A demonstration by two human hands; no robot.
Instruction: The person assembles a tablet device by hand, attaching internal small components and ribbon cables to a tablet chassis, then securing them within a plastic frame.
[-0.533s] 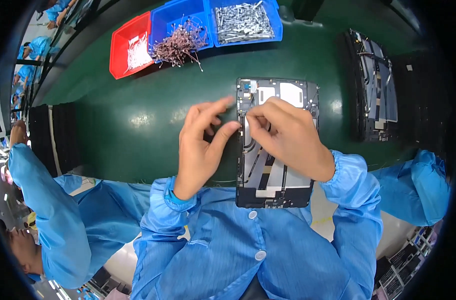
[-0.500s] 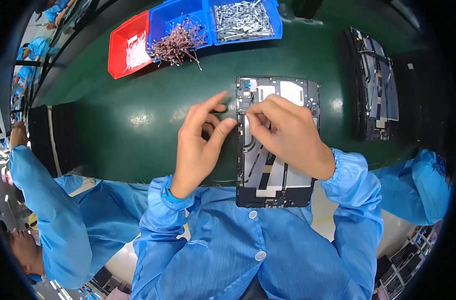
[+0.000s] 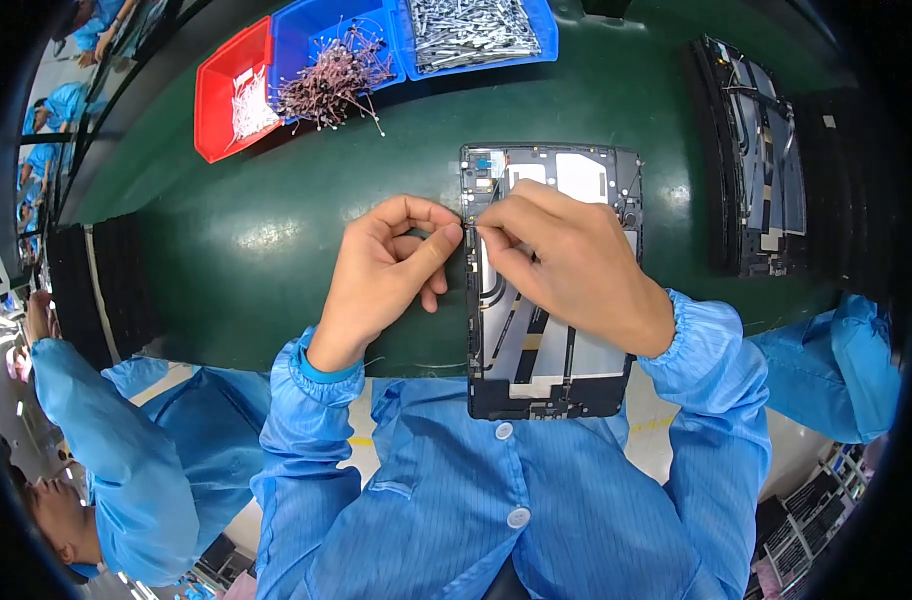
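An opened tablet (image 3: 546, 400) lies back side up on the green table, showing its silver inner plates, dark cables and small connectors. At its upper left edge, my left hand (image 3: 371, 275) brings thumb and index fingertip together; whatever is between them is too small to make out. My right hand (image 3: 581, 260) reaches over the tablet from the right, its thumb and index finger pinched close to the same edge. Its bent fingers hide part of the upper inside, and I cannot see clearly what they grip.
Beyond the tablet stand a red bin (image 3: 211, 110) of white cables, a blue bin (image 3: 301, 55) of brownish thin cables and a blue bin (image 3: 549, 35) of silvery pieces. Stacked opened tablets (image 3: 766, 170) lie at right, a black strapped item (image 3: 96, 290) at left. A co-worker's sleeve (image 3: 116, 430) is at left.
My left index finger has curled down to meet the thumb at the tablet's edge; before, they were spread apart. My right hand has shifted slightly left, still pinching.
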